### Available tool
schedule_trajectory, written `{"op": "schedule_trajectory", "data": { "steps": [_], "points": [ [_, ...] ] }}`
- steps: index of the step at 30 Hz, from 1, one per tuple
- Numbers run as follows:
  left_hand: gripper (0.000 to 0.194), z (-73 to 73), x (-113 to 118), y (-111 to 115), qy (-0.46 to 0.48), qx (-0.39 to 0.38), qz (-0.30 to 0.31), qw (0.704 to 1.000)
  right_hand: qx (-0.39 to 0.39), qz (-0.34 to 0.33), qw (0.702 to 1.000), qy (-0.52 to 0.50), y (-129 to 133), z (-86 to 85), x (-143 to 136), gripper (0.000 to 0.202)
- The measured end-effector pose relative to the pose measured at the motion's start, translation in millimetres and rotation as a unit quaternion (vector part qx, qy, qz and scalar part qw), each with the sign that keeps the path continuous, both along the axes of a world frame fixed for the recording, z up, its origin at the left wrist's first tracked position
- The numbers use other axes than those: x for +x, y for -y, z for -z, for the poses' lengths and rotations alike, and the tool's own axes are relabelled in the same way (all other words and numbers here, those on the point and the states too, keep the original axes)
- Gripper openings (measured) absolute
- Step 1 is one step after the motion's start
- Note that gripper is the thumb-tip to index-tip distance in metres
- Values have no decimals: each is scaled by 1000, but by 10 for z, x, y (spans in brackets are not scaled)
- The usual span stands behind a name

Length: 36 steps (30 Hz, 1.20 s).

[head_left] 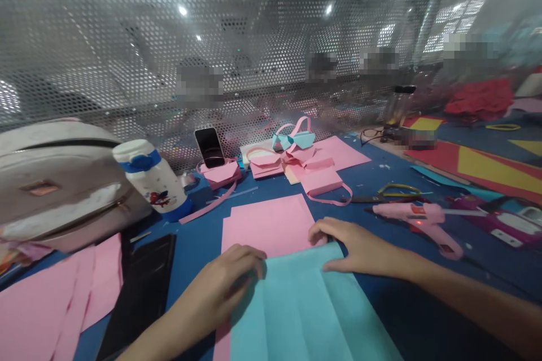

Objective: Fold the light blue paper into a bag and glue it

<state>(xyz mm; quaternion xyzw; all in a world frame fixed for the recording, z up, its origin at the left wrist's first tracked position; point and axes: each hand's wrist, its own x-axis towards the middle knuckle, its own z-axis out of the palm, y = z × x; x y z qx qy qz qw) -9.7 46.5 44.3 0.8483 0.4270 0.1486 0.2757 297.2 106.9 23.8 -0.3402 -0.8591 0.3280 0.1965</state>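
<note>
A creased turquoise sheet lies over pink sheets at the front centre. At its upper left corner, my left hand has its fingers curled round the edge. My right hand grips the upper right part of the same sheet, thumb below and fingers over the top edge. Beyond the hands stand small folded pink paper bags with strap handles, and a turquoise one behind them.
A pink glue gun and scissors lie at the right. On the left are a backpack, a white bottle, a black flat case and more pink sheets. A phone leans near a perforated screen.
</note>
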Motion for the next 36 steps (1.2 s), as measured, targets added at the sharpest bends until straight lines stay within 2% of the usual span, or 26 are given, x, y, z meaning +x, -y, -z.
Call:
{"op": "schedule_trajectory", "data": {
  "steps": [2, 4, 9, 13, 20, 27, 30, 36],
  "points": [
    [13, 84, 64, 18, 27, -22, -65, 997, -37, -2, 999, -15, 17, 10, -16, 44],
    [15, 128, 111, 29, 51, -56, -104, 992, -66, -14, 997, -39, 26, 8, -19, 42],
    [21, 61, 166, 33, 120, -131, -99, 979, -68, -26, 996, -53, 47, -21, 12, 28],
    [21, 2, 170, 37, 107, -105, -115, 982, -38, -42, 996, -65, 49, -29, 38, 21],
    [19, 19, 136, 52, 125, -98, -135, 978, -26, -36, 997, -57, 36, -32, 45, 25],
    [37, 37, 122, 40, 117, -134, -129, 975, -81, -26, 994, -68, -18, -43, 52, 26],
    [45, 52, 95, 2, 126, -128, -143, 973, -102, -9, 993, -62, -45, -59, 54, 25],
    [45, 41, 28, -54, 152, -107, -199, 962, -128, 17, 991, -40, -51, -32, 57, 24]
  ]
}}
